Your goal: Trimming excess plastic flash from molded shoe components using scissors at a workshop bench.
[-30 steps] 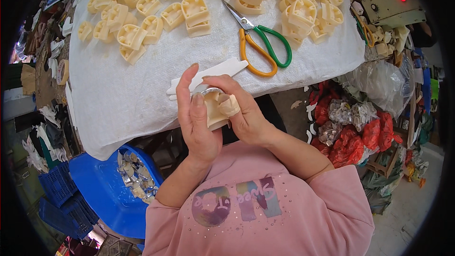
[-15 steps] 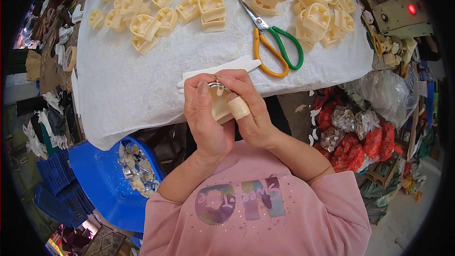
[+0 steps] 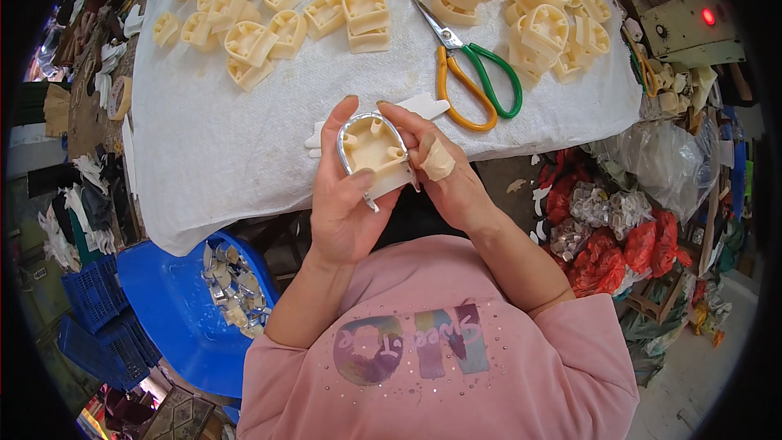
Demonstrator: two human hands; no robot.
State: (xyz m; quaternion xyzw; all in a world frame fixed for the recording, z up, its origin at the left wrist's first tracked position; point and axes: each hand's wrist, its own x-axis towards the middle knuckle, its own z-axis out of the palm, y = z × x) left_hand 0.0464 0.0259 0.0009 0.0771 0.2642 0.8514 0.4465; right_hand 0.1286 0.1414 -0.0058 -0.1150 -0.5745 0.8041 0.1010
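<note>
A cream, arch-shaped plastic piece with small pegs inside is held up in front of my body. A shiny silver strip runs round its curved rim, and its ends hang past the straight side. My left hand grips the piece from the left, thumb across its near corner. On the opposite side, my right hand has its fingers against the strip and the piece's edge; tape wraps its thumb. White flat strips lie on the cloth just behind my hands. Scissors with one yellow and one green handle rest beyond them.
Many similar cream pieces are heaped along the far part of the white-covered table. At left below it, a blue basin contains silver-edged pieces. Red plastic bags and clear bags lie at right.
My hands have opened up around the piece, with fingertips lifted off its far rim. The piece now tilts up, showing its hollow inside and the silver strip round it.
</note>
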